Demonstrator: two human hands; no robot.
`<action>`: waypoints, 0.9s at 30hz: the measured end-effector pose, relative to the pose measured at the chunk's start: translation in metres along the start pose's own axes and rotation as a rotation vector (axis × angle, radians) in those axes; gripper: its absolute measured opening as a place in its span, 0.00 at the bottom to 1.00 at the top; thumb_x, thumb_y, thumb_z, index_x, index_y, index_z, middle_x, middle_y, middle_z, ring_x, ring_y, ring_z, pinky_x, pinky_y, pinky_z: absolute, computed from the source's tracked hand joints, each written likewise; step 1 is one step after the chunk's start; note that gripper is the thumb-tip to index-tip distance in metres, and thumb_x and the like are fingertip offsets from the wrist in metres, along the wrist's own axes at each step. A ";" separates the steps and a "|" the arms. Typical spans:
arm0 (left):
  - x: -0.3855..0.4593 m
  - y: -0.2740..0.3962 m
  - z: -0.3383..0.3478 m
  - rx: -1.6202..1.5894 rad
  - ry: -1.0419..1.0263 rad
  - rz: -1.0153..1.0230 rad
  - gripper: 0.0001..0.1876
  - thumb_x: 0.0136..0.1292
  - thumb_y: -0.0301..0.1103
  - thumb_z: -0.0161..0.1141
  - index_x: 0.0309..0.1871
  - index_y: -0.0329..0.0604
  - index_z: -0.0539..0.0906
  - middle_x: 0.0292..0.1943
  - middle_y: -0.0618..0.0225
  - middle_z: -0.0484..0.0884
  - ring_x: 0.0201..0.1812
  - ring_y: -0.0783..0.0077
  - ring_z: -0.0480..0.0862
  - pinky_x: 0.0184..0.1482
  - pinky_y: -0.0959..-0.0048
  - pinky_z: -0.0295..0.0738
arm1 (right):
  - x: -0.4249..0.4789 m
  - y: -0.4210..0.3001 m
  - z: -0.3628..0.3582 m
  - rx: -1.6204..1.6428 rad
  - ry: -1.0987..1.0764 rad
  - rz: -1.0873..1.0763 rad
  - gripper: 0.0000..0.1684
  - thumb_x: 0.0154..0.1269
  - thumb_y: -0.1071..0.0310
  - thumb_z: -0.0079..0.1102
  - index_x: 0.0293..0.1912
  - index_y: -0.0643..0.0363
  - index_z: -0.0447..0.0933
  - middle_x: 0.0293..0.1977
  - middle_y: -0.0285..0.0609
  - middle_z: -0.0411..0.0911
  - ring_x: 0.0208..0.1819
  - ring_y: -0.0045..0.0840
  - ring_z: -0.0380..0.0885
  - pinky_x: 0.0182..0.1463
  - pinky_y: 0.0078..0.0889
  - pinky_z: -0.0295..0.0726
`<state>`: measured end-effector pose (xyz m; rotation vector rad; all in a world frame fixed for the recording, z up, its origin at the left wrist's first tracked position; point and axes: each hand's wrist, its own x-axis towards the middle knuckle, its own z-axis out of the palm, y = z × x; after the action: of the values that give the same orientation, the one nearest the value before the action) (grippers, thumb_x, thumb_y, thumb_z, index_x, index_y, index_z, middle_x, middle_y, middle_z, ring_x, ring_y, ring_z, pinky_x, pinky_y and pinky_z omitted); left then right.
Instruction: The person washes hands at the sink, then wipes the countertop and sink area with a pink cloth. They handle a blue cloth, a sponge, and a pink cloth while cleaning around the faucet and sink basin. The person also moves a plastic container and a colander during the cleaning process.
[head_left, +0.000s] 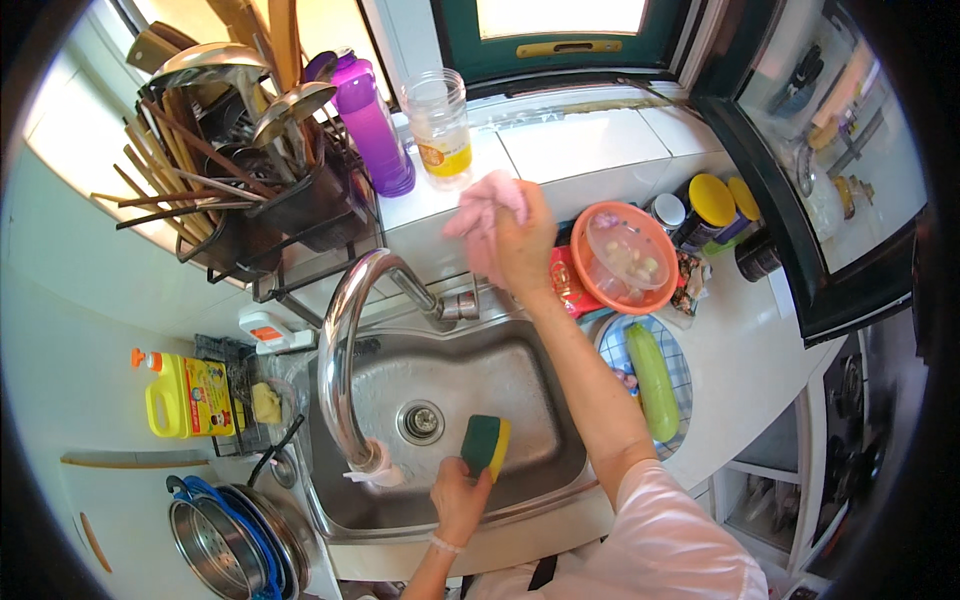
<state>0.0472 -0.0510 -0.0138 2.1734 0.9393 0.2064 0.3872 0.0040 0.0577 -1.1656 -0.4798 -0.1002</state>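
A green-and-yellow scrub sponge (484, 444) is pinched in my left hand (459, 496), above the front part of the stainless steel sink (525, 390). My right hand (526, 244) grips a crumpled pink cloth (484, 217) over the back edge of the sink, near the tiled window ledge (585, 146). Some of the cloth hangs below the hand. Between the hands and to the left arches the chrome faucet (337, 337), a white wrap around its spout end. No running water is visible. The drain (420, 422) shows in the basin.
On the ledge stand a purple bottle (371, 124) and a clear plastic jar (439, 135), left of a utensil rack (300, 210). Right of the sink are an orange bowl (581, 259) and a pale green squash (652, 382) on a checked plate (686, 382). An open window frame (765, 217) juts in.
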 end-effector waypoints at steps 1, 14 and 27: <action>0.003 0.005 0.002 -0.015 0.019 0.014 0.17 0.48 0.33 0.72 0.33 0.39 0.72 0.27 0.55 0.76 0.30 0.48 0.78 0.34 0.57 0.72 | 0.002 -0.004 -0.005 0.062 0.018 0.026 0.08 0.64 0.79 0.44 0.38 0.66 0.74 0.34 0.47 0.82 0.29 0.31 0.83 0.38 0.32 0.80; 0.076 0.061 0.066 -0.110 0.266 0.142 0.16 0.51 0.33 0.70 0.34 0.40 0.71 0.30 0.60 0.73 0.31 0.55 0.77 0.31 0.59 0.70 | -0.029 -0.053 -0.068 -0.380 0.094 0.105 0.09 0.60 0.78 0.57 0.42 0.65 0.76 0.36 0.38 0.77 0.40 0.19 0.74 0.47 0.23 0.73; 0.155 0.084 0.123 -0.034 0.481 0.010 0.15 0.60 0.37 0.65 0.38 0.40 0.71 0.46 0.54 0.75 0.36 0.46 0.81 0.33 0.51 0.75 | -0.139 -0.124 -0.140 0.129 0.161 0.636 0.17 0.65 0.78 0.54 0.54 0.66 0.73 0.47 0.42 0.79 0.46 0.21 0.79 0.49 0.24 0.78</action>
<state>0.2556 -0.0538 -0.0639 2.1352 1.1731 0.7695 0.2666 -0.1958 0.0638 -1.1247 0.0396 0.3792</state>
